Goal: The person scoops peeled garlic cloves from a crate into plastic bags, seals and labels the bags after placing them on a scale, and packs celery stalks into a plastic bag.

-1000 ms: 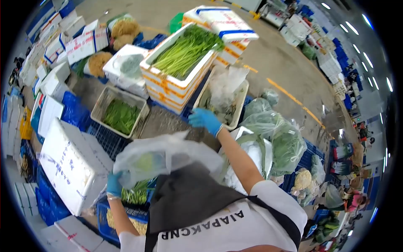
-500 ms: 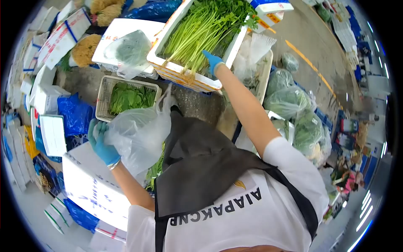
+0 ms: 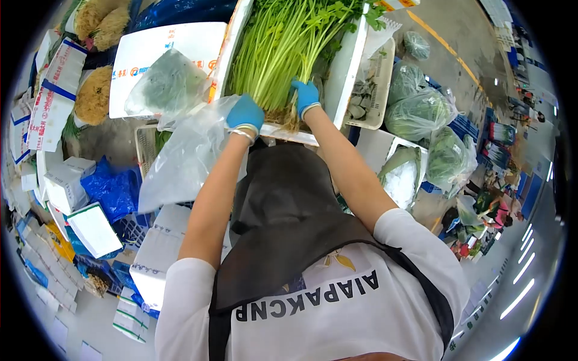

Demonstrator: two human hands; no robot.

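A foam box of long green celery stands before me, the root ends toward my body. My right hand, in a blue glove, is closed around some stalks near their roots at the box's right side. At the near left corner, my left hand, also gloved, is closed on the edge of a clear plastic bag. The bag hangs down to the left, and its mouth is hard to make out. My left fingertips are partly hidden.
Left of the celery, a bundle in clear plastic rests on a white foam lid. A beige crate is partly behind the bag. On the right are another crate and bagged greens. Blue plastic and white boxes lie left.
My left hand has come up and right from beside the leaf crate to the celery box, bringing the plastic bag. My right hand has shifted slightly toward the root ends. The view has moved closer.
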